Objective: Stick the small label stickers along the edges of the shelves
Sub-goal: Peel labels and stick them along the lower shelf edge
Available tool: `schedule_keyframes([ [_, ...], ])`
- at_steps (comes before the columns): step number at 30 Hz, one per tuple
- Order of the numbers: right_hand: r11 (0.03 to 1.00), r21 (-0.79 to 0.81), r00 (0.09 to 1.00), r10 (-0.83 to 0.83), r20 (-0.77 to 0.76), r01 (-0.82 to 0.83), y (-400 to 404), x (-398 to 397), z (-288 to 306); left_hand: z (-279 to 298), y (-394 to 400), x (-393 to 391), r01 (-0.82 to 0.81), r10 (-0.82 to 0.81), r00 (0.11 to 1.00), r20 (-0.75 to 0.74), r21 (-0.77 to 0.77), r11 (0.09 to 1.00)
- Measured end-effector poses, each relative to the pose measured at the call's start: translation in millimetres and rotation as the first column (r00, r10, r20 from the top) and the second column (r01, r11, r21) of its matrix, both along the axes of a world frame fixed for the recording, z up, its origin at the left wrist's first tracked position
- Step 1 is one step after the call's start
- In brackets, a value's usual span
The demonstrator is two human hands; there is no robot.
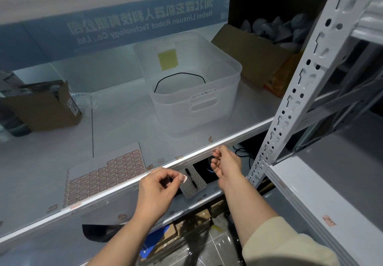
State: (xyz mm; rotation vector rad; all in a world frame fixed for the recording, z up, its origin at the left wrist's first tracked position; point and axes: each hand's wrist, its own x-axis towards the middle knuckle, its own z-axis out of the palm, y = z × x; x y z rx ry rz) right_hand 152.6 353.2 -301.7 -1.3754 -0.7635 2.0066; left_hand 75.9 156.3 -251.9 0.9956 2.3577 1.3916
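Note:
A sheet of small red-bordered label stickers (pixel 103 175) lies flat on the white shelf (pixel 124 125), close to its front edge (pixel 116 189). My left hand (pixel 157 191) hovers in front of that edge and pinches one small sticker (pixel 182 177) between thumb and forefinger. My right hand (pixel 224 165) is further right, fingers loosely curled, with the fingertips touching the edge; nothing shows in it. Several stickers sit along the edge, such as one (pixel 179 157) just left of the right hand.
A translucent white bin (pixel 226 100) stands mid-shelf, with cardboard boxes at left (pixel 47 110) and back right (pixel 248 56). A perforated white upright (pixel 290 108) rises at right. A grey sheet with a black pen (pixel 193 180) shows under the edge. The neighbouring shelf (pixel 323 199) carries stickers.

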Motion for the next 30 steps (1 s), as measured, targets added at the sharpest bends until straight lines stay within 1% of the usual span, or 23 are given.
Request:
schedule_keyframes([
  [11,1.000,-0.007,1.000,0.012,-0.015,-0.012,-7.3,6.2,-2.4,1.3,-0.1,-2.0,-0.001,0.001,1.000,0.006,0.011,1.000],
  [15,0.999,0.022,0.999,0.026,-0.021,-0.026,-7.7,6.6,0.2,2.8,1.1,-2.7,-0.001,0.001,1.000,-0.003,0.010,1.000],
  [23,0.998,0.061,0.999,0.034,0.027,-0.035,-4.9,1.8,2.9,2.3,3.7,-2.9,0.005,-0.004,1.000,-0.027,0.031,1.000],
  [30,0.998,0.053,0.996,0.024,0.086,-0.028,-6.2,1.3,-1.3,2.0,2.5,-3.5,-0.022,0.022,1.000,0.005,0.044,0.999],
])
